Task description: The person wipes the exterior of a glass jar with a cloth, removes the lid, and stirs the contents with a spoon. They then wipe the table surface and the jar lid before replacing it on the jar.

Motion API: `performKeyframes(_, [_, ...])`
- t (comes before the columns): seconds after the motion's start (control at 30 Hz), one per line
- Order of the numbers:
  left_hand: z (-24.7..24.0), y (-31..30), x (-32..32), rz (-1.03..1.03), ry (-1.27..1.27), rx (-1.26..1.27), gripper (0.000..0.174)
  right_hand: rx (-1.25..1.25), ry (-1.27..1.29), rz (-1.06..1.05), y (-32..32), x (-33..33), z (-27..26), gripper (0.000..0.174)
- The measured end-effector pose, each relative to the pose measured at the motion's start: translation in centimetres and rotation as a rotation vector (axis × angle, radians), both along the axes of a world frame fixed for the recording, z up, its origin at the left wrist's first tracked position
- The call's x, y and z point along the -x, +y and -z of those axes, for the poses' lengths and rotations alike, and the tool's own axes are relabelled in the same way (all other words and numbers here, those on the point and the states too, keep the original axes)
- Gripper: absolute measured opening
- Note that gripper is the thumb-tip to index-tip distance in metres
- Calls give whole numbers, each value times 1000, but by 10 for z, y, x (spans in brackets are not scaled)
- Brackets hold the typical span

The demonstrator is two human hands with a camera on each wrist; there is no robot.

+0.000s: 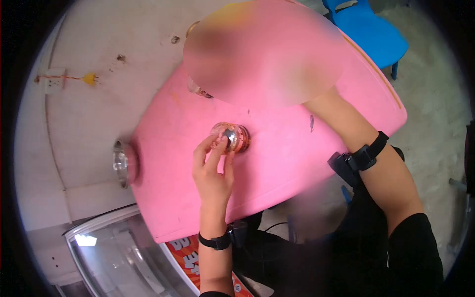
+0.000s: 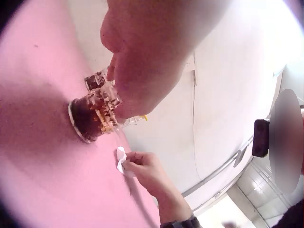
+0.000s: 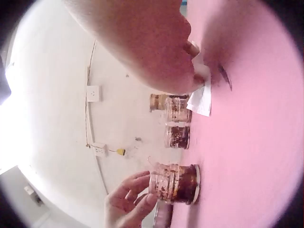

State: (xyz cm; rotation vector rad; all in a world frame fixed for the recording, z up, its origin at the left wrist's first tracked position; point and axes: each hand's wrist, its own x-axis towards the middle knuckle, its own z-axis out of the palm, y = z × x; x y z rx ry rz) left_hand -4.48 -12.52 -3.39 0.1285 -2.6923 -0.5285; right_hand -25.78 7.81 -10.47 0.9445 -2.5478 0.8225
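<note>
On the pink table (image 1: 173, 198) a clear glass jar (image 3: 178, 184) stands upright, with dark reddish-brown, flaky contents. My left hand (image 1: 213, 171) holds it near the top, thumb and fingers at the rim. In the left wrist view that hand covers part of the jar's upper end. A white tissue (image 3: 200, 101) is pinched in my right hand (image 2: 147, 173), low over the table to one side of the jar. The head view blurs out the right hand, leaving only its forearm visible.
More filled jars (image 3: 178, 136) stand in a row near the wall, partly blurred in the head view. A metal bowl (image 1: 126, 163) sits at the table's left edge. A glass-topped freezer (image 1: 133, 252) is beside the table, and a blue chair (image 1: 368, 32) beyond the far corner.
</note>
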Motion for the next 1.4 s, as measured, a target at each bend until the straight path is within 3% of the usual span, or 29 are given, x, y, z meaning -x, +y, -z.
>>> performKeyframes(0.23, [16,-28,-4,-162,132,-34,39,12,-110,-9,-5,21,-5,16])
performKeyframes(0.3, [11,-27,-11,-123,114,-10,44,-1,-121,-208,-29,-13,-2,13])
performKeyframes(0.37, [13,-30,-12,-146,154,-23,47,-27,-429,-296,-58,-74,0,20])
performKeyframes(0.43, [14,-30,-13,-148,136,-19,42,-31,-290,-691,-64,-121,-8,19])
performKeyframes(0.53, [13,-28,-11,-138,165,33,40,-37,-379,-742,-55,-120,-19,20])
performKeyframes(0.6, [12,-27,-10,-155,206,41,38,-28,-88,-447,-35,-66,4,11])
performKeyframes(0.73, [14,-25,-10,-169,237,117,39,-43,-212,82,45,48,-17,9])
performKeyframes(0.83, [13,-23,-5,-166,289,159,31,-46,-206,98,73,73,-18,6])
performKeyframes(0.93, [12,-19,-3,-182,275,214,31,-164,-117,95,50,37,-19,5])
performKeyframes(1.0, [7,-19,-2,-188,257,250,31,110,-342,-6,24,-10,10,7])
performKeyframes(1.03, [4,-23,0,-204,230,277,31,56,-163,-156,13,-49,12,12])
performKeyframes(1.07, [2,-32,2,-205,241,305,31,29,-263,-232,3,-97,-6,15])
performKeyframes(1.17, [-2,-76,11,-316,128,268,36,-81,-195,-594,9,-178,-27,15])
performKeyframes(1.27, [-4,-117,27,-360,71,148,34,17,-80,-439,22,-170,-2,18])
performKeyframes(1.33, [-5,-138,42,-275,142,31,33,30,-135,-230,27,-150,-1,23])
performKeyframes(1.4, [-8,-145,53,-218,206,67,34,95,-101,-186,28,-138,3,25])
